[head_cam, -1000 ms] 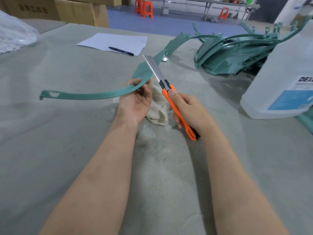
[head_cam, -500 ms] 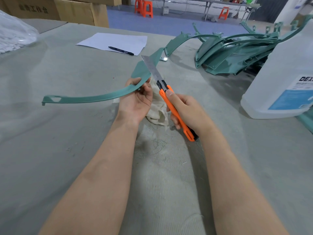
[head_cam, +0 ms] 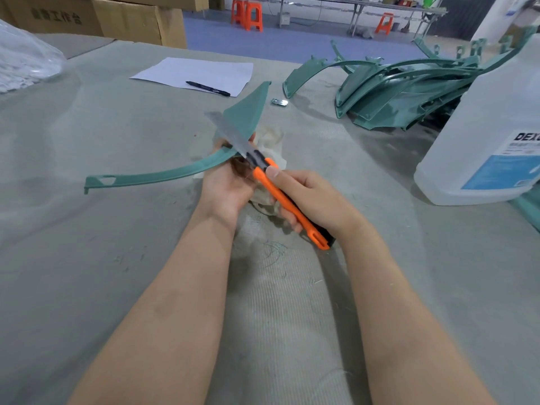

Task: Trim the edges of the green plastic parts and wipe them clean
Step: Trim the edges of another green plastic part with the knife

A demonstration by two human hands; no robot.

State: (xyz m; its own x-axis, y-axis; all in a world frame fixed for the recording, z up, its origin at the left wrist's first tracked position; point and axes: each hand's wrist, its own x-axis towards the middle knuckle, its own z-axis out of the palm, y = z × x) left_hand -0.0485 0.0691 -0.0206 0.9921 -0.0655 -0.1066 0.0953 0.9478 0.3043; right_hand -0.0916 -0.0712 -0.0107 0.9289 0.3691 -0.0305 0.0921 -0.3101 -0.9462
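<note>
My left hand [head_cam: 226,187] grips a long curved green plastic part [head_cam: 157,176] near its middle, just above the grey table. The part's thin end points left and its wide flat end [head_cam: 248,112] rises toward the back. My right hand [head_cam: 314,200] grips an orange utility knife [head_cam: 287,204] with a long blade [head_cam: 229,133] extended. The blade lies across the part's edge right by my left fingers. A cream cloth [head_cam: 273,144] lies crumpled under and behind both hands.
A pile of green plastic parts [head_cam: 403,92] lies at the back right. A large translucent bottle [head_cam: 493,135] with a blue label stands at the right edge. White paper [head_cam: 198,72] with a black pen [head_cam: 208,88] sits behind. A small metal piece [head_cam: 279,102] and green shavings [head_cam: 273,249] lie on the table.
The knife blade has swung left and down along the part's edge, toward my left fingers. My left hand has tilted the part, its thin end dropping lower.
</note>
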